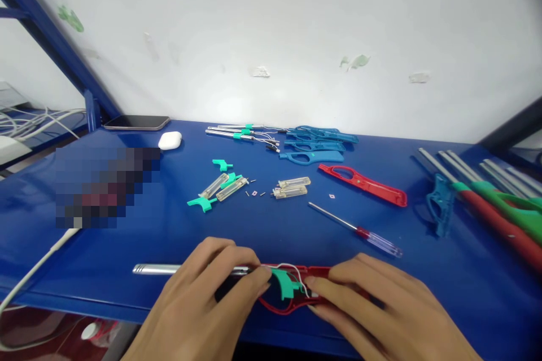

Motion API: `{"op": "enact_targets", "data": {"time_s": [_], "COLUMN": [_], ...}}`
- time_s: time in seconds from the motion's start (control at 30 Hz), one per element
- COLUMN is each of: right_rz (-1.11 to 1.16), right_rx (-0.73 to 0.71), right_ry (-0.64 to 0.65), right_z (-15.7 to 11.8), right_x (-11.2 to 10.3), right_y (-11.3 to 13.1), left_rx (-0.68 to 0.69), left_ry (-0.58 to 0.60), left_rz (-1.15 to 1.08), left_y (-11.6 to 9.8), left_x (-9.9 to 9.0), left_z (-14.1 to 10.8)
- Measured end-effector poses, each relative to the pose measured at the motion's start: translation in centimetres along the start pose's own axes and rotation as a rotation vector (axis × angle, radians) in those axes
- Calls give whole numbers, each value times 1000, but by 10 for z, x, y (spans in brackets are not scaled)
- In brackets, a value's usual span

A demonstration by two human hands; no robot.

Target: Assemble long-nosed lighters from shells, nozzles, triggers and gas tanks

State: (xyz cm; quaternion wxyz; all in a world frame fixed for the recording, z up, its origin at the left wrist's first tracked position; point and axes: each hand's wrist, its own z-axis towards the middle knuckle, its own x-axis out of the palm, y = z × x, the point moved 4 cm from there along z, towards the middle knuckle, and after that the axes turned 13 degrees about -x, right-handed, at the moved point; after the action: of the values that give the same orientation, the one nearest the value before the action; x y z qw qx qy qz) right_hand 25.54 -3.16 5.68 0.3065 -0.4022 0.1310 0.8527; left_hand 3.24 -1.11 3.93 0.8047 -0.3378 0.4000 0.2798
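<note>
The left hand [203, 296] grips a silver metal tube [156, 269], the right [372, 299] a red plastic handle shell [318, 272] near the blue tabletop's [254, 225] front edge, where the bowed white wire [301, 277] could snag under fingertips.

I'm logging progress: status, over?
Left hand on silver metal tube. Right hand on red plastic casing, green plastic trigger between hands. Clear-handled screwdriver beyond, not blocking.

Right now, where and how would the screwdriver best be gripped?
Probably by the thick clear handle, from the near right with the right hand, once free: this broad end lies nearest it, while the thin metal shaft points away leftward.
</note>
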Motion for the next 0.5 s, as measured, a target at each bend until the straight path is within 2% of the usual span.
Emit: {"op": "enact_targets", "data": {"time_s": [0.3, 0.4, 0.5], "right_rz": [0, 13, 19], "right_rx": [-4, 0, -1], "right_ry": [23, 36, 30], "right_z": [2, 2, 1], "right_x": [4, 1, -1], "right_y": [2, 1, 0], "left_rx": [7, 37, 135], "left_ry": [111, 151, 120], "left_rz": [23, 52, 142], "left_y": [5, -1, -14], "left_x": [6, 3, 0], "left_z": [0, 8, 18]}}
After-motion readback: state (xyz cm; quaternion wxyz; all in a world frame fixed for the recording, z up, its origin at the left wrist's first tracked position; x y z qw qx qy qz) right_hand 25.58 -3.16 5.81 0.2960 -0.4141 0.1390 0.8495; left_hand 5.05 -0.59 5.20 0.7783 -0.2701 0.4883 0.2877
